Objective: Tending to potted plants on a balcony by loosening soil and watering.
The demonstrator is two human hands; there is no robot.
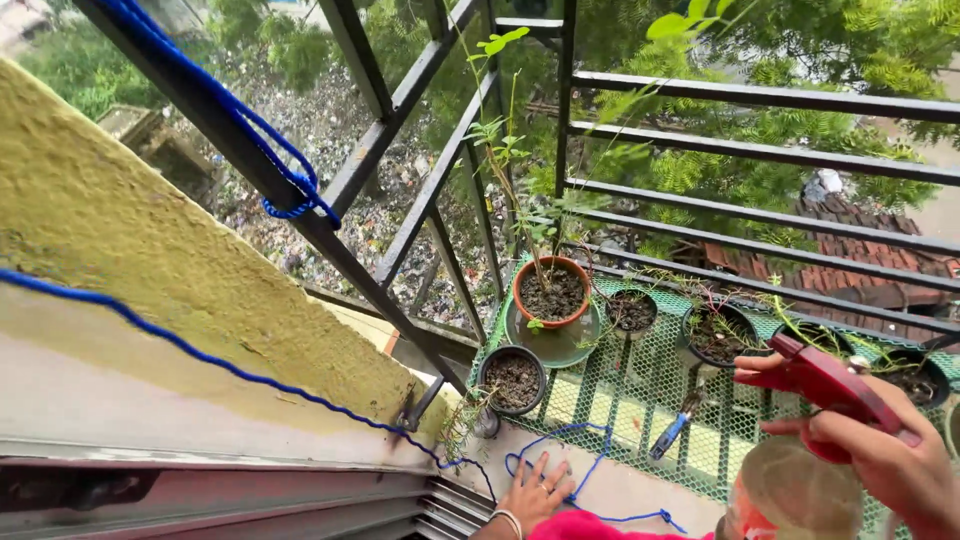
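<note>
Head camera looks steeply down, close over a balcony's green mesh ledge (640,390).

Glossy red plastic spray bottle (830,385), terracotta pot (551,290), green plastic mesh (640,390), dark painted metal railing (760,95), rough yellow wall (150,250)

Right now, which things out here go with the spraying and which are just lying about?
In use:
- red spray bottle, held in the right hand
- potted plants: terracotta pot, black pots
- left hand, flat on the sill

Lying about:
- blue rope
- blue-handled tool on the green mesh
- black railing
</note>
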